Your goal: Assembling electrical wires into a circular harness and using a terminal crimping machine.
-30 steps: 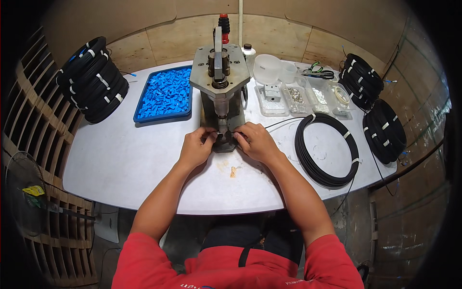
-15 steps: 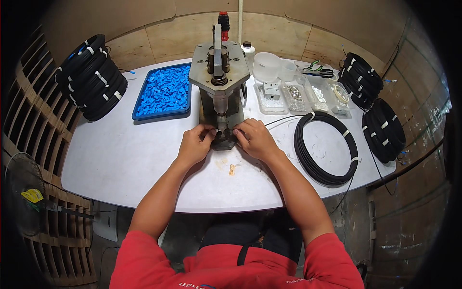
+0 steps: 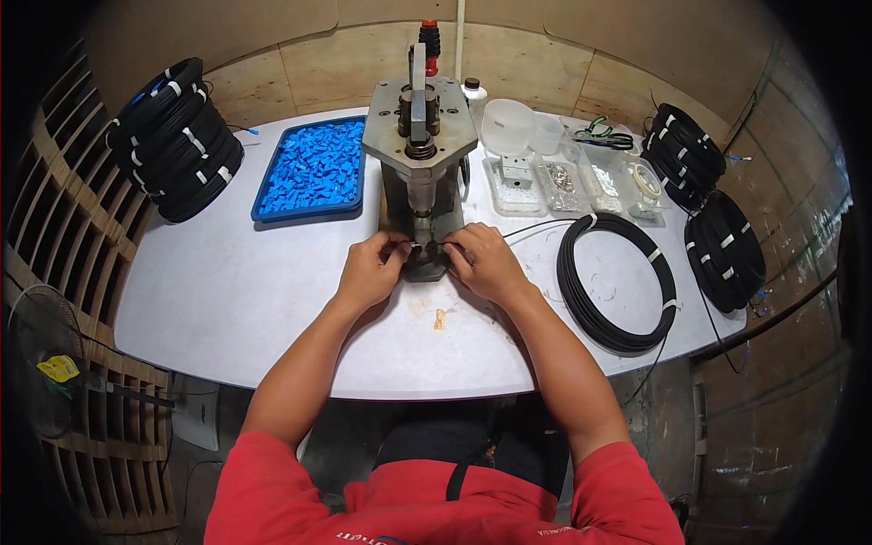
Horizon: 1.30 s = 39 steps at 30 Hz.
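the view shifted slightly: hands (image 3: 368, 271) over white table (image 3: 227, 300), wooden wall (image 3: 527, 77) behind.

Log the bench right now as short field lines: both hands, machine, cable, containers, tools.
Left hand: fingertips at left of the metal bench press, near its base; held item too small to tell
Right hand: fingertips at right of the base; grip unclear
Cable: black cable between right hand and flat black coil
Bundled coils: stack at far left, more at far right
Tray: blue tray of small blue pieces, left of press
Tools: green-handled hand tool, beyond clear boxes
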{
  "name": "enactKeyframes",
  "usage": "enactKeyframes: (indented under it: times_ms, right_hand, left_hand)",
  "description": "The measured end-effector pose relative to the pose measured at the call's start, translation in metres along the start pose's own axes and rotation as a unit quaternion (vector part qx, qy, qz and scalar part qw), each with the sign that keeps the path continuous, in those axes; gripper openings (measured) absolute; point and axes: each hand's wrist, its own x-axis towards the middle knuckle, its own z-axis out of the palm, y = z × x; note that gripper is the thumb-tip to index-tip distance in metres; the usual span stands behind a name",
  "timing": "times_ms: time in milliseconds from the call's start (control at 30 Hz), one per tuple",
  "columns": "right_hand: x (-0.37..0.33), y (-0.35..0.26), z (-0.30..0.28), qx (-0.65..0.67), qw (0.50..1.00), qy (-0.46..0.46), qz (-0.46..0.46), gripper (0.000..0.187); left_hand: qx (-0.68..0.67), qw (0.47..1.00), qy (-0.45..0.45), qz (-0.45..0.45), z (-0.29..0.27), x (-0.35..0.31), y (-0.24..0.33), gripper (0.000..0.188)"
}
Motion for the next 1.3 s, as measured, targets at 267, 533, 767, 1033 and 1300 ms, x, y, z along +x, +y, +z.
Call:
enactKeyframes:
  times_ms: [267,533,767,1033,1300]
  right_hand:
    - [-0.0007,0.0009,0.001,0.004,1.0,0.007,-0.002,0.008]
    - [-0.0004,0.0012,0.0002,0.002,1.0,0.004,0.002,0.008]
    - [-0.0008,-0.0004,-0.0011,0.003,1.0,0.002,0.009,0.009]
    - [-0.0007,0.0014,-0.0007,0.006,1.0,0.0,0.004,0.01]
    - [-0.0003,-0.0004,-0.0015,0.001,1.0,-0.002,0.004,0.009]
  left_hand:
    - [0.009,1.0,-0.008,-0.006,-0.0007,0.0002,0.0017,0.022]
    - [0.005,1.0,-0.001,-0.007,-0.0003,0.0004,0.0018,0.022]
    - [0.017,1.0,-0.002,-0.002,-0.0013,0.0004,0.0016,0.022]
    - [0.016,1.0,0.005,0.0,-0.0004,0.0001,0.0023,0.022]
    - [0.021,1.0,-0.001,-0.005,-0.002,0.0004,0.0038,0.023]
